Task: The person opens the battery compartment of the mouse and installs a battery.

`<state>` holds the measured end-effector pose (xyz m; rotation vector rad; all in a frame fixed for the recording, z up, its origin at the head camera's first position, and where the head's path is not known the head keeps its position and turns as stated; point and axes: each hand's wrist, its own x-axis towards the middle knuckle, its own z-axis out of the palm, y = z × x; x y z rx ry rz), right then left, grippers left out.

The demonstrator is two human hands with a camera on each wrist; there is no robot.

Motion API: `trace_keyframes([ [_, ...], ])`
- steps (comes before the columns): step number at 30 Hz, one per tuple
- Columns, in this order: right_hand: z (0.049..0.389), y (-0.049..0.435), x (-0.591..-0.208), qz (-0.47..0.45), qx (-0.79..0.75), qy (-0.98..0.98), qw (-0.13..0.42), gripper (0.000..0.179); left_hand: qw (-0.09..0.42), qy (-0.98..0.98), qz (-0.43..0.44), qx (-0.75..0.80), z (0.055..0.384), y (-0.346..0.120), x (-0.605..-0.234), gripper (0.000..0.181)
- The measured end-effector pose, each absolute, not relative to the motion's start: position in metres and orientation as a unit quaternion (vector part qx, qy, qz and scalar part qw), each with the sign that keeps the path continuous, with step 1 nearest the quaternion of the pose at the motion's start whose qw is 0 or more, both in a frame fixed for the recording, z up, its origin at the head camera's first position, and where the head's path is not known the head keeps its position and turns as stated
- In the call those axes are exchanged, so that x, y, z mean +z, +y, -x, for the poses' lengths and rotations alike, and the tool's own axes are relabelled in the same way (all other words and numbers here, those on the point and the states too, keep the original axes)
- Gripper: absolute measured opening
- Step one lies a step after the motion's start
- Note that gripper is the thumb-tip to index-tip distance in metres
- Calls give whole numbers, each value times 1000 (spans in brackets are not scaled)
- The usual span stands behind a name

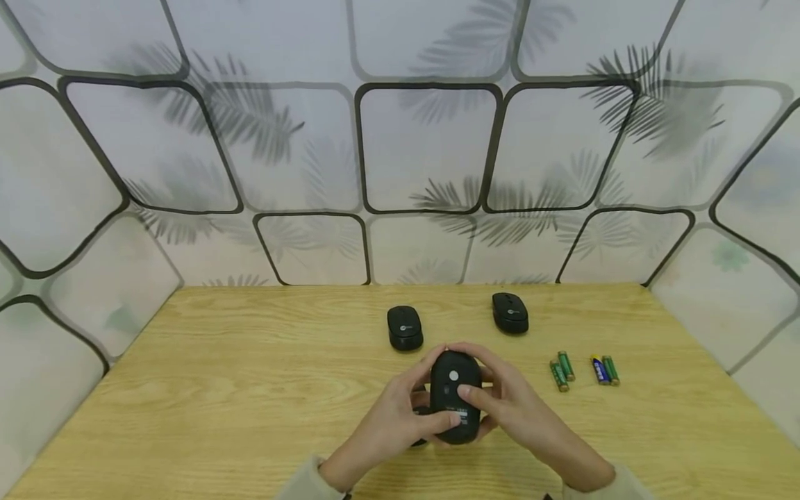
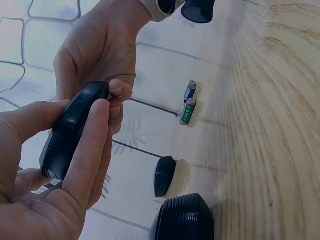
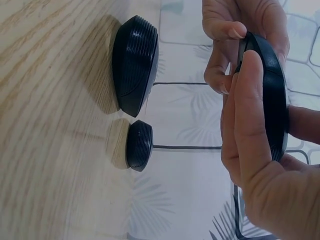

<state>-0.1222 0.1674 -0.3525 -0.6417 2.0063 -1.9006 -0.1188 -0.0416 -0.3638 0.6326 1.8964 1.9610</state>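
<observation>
Both hands hold a black computer mouse (image 1: 451, 403) above the table, its underside with a round white spot and a small label turned up toward the head view. My left hand (image 1: 395, 413) grips its left side, thumb on the lower underside. On the other side my right hand (image 1: 514, 406) grips it, with the thumb pressing near the middle of the underside. In the left wrist view the held mouse (image 2: 75, 130) is seen edge-on between the fingers of both hands. A second black mouse (image 1: 420, 439) lies on the table, mostly hidden behind my left hand.
Two more black mice stand farther back on the wooden table (image 1: 219, 375), one mouse (image 1: 405, 328) near the centre and another mouse (image 1: 510, 312) to its right. At right lie a pair of green batteries (image 1: 562, 370) and a blue-and-green pair of batteries (image 1: 605, 370). A patterned curtain (image 1: 425, 146) surrounds the table.
</observation>
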Motion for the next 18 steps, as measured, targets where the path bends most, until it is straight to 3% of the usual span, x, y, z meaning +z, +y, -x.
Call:
trace_keyframes([
  [18,125,168,-355,246,-646,710,136,51,160,683,-228,675,119,-40,-366,85],
])
